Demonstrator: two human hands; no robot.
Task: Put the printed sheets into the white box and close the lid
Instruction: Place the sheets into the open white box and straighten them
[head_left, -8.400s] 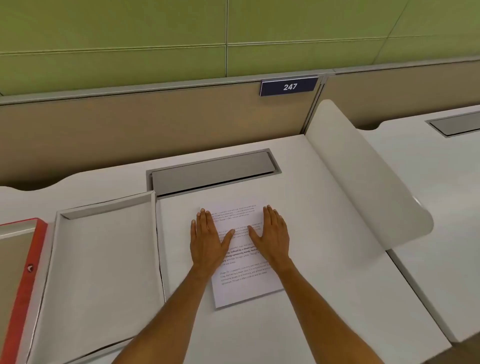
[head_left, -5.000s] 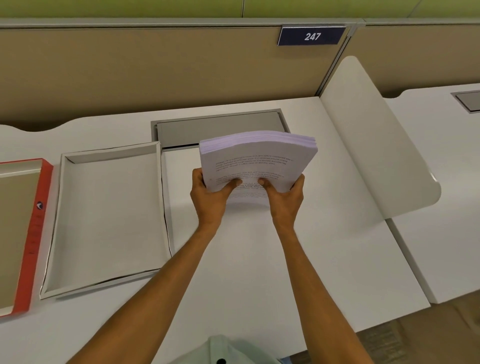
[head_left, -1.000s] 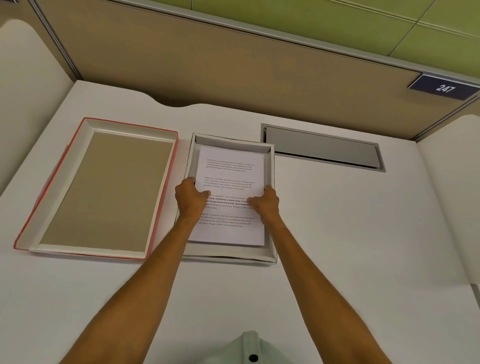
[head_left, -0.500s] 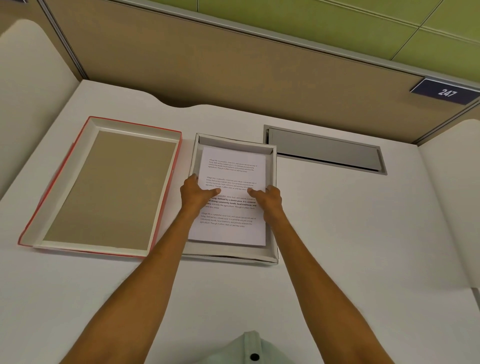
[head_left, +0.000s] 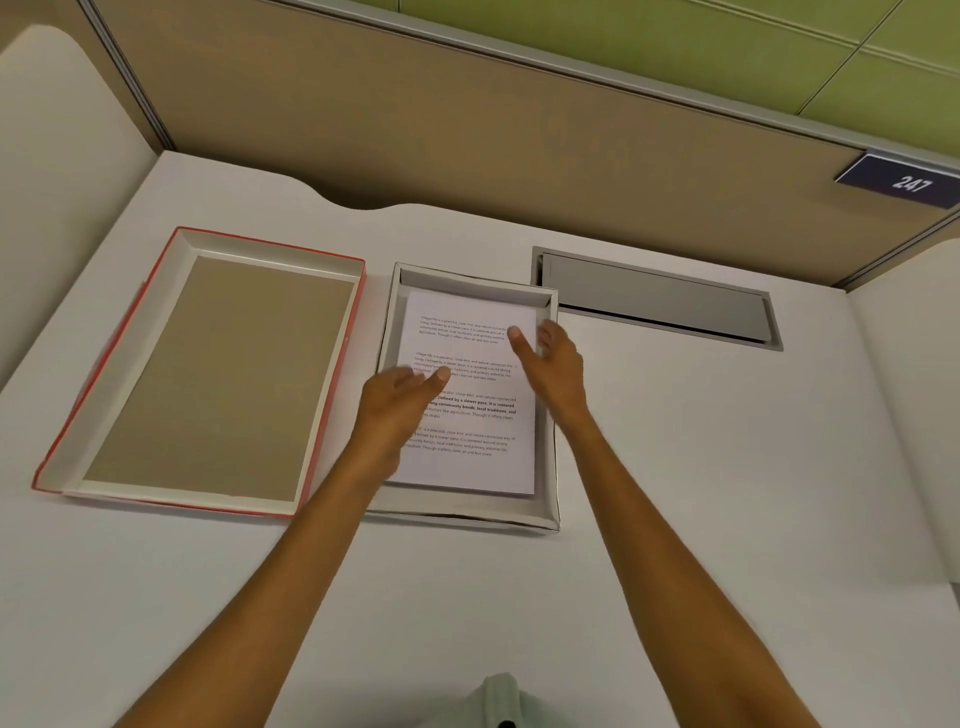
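Printed sheets (head_left: 470, 395) lie flat in white box (head_left: 554, 467), under both hands. Left hand (head_left: 397, 402) and right hand (head_left: 553, 364) spread, gripping nothing. Red-edged lid (head_left: 208, 374) beside left hand.

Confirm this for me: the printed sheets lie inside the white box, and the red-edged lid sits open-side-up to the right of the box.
One detail is wrong. The head view shows the printed sheets inside the white box, but the red-edged lid sits open-side-up to the left of the box, not the right. To the box's right is only a grey desk hatch.
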